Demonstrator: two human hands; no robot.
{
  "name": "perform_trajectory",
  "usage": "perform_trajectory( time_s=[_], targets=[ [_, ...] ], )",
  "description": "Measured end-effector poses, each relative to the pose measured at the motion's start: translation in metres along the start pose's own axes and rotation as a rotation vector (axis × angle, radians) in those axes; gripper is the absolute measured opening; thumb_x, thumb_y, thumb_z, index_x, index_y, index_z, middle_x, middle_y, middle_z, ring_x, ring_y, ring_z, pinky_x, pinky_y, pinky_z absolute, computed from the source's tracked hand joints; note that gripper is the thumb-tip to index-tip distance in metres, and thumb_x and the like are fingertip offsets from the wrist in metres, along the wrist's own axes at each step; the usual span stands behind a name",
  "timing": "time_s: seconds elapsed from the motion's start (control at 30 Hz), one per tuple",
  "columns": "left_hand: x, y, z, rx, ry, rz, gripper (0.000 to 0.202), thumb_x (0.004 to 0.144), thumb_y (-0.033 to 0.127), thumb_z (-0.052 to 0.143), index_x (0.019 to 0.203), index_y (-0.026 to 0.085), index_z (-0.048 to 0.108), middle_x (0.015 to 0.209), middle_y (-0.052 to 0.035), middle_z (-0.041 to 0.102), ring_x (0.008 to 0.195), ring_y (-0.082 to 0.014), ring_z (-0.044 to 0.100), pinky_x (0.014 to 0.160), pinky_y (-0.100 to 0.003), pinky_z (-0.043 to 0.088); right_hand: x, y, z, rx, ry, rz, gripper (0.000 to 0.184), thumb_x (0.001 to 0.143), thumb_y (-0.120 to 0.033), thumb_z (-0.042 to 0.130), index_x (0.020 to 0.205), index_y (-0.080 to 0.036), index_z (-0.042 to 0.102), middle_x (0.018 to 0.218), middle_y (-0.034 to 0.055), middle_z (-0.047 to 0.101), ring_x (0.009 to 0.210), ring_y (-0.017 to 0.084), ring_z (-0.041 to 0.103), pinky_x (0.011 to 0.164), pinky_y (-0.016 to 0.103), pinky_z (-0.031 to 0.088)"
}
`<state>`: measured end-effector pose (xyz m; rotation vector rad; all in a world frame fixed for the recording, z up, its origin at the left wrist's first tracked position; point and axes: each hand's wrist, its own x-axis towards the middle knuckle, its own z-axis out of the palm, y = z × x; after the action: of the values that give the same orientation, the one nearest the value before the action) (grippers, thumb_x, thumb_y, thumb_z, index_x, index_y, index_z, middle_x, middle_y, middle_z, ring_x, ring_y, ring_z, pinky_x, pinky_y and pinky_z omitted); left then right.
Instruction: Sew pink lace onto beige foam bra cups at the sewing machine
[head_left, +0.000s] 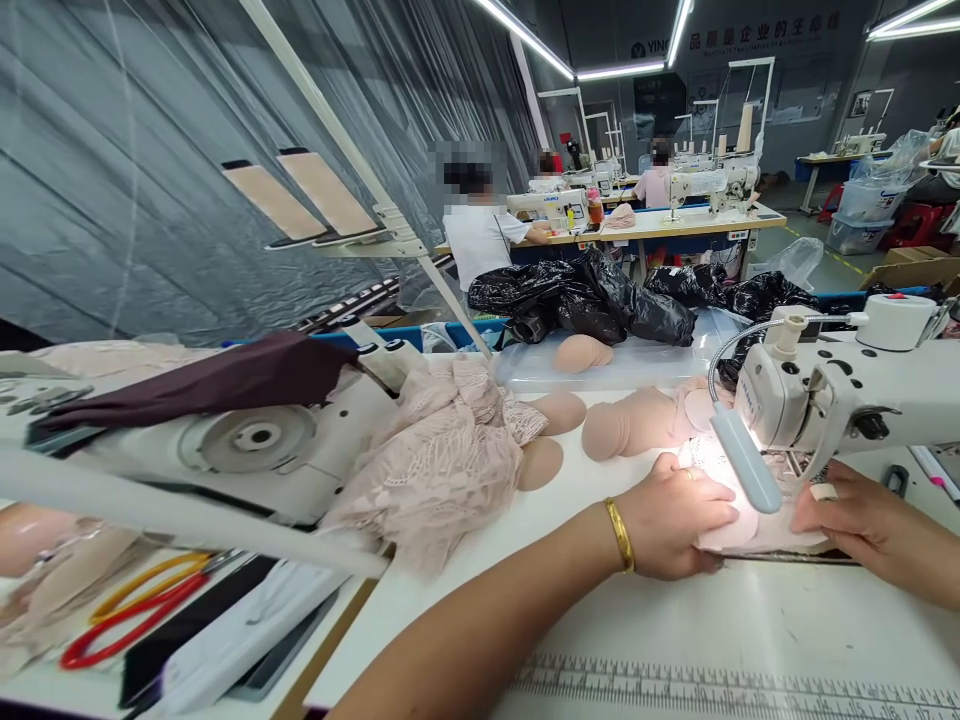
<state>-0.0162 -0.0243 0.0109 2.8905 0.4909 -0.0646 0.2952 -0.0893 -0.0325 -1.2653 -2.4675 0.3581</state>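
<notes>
My left hand (671, 515), with a gold bangle at the wrist, lies with curled fingers pressing a pale pink padded cup piece (739, 530) on the white table under the head of the sewing machine (832, 390). My right hand (862, 520) grips the same piece from the right, thumb by the needle area. The machine's lamp (746, 460) lights the fabric between my hands. The needle itself is hidden behind the lamp.
Beige foam cups (626, 425) and a heap of pink lace (442, 460) lie to the left on the table. A second machine (247, 440) with dark cloth, scissors with red handles (127, 615), black bags (600, 295) and other workers at benches sit beyond.
</notes>
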Motion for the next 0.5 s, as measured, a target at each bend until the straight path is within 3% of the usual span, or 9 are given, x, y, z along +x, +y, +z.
perform_trajectory(
  time_s=[0.1,0.23,0.37,0.5],
  targets=[
    [0.006,-0.003,0.012,0.084,0.098,0.036,0.025,0.089,0.022,0.063,0.114,0.025,0.067,0.134,-0.0059,0.066,0.111,-0.03,0.061,0.081,-0.041,0.035,-0.003,-0.001,-0.01,0.075,-0.098,0.043,0.019,0.101,-0.045,0.059,0.106,-0.04,0.076,0.112,0.0002,0.076,0.113,0.027,0.069,0.111,0.053,0.048],
    [0.012,-0.009,0.024,0.115,0.145,0.123,0.032,0.083,0.01,0.06,0.113,0.023,0.068,0.127,-0.0041,0.072,0.105,-0.0255,0.063,0.084,-0.044,0.034,0.006,-0.011,-0.005,0.162,0.028,0.056,0.026,0.104,-0.047,0.053,0.109,-0.039,0.078,0.116,-0.0006,0.078,0.11,0.026,0.071,0.102,0.047,0.054],
    [0.014,-0.016,0.024,0.101,0.171,0.137,0.033,0.086,0.009,0.06,0.111,0.029,0.07,0.125,0.0015,0.073,0.106,-0.0244,0.064,0.087,-0.046,0.033,0.021,-0.02,0.014,-0.05,0.087,0.003,0.03,0.106,-0.037,0.048,0.117,-0.039,0.076,0.12,-0.0005,0.078,0.102,0.027,0.07,0.093,0.048,0.055],
    [0.017,-0.022,0.018,0.124,0.167,0.115,0.033,0.082,0.007,0.063,0.107,0.027,0.072,0.127,-0.0004,0.072,0.108,-0.0258,0.064,0.093,-0.047,0.033,0.024,-0.017,0.027,-0.193,0.131,-0.012,0.031,0.104,-0.035,0.051,0.129,-0.038,0.07,0.121,0.0006,0.077,0.105,0.03,0.067,0.091,0.053,0.052]
  ],
)
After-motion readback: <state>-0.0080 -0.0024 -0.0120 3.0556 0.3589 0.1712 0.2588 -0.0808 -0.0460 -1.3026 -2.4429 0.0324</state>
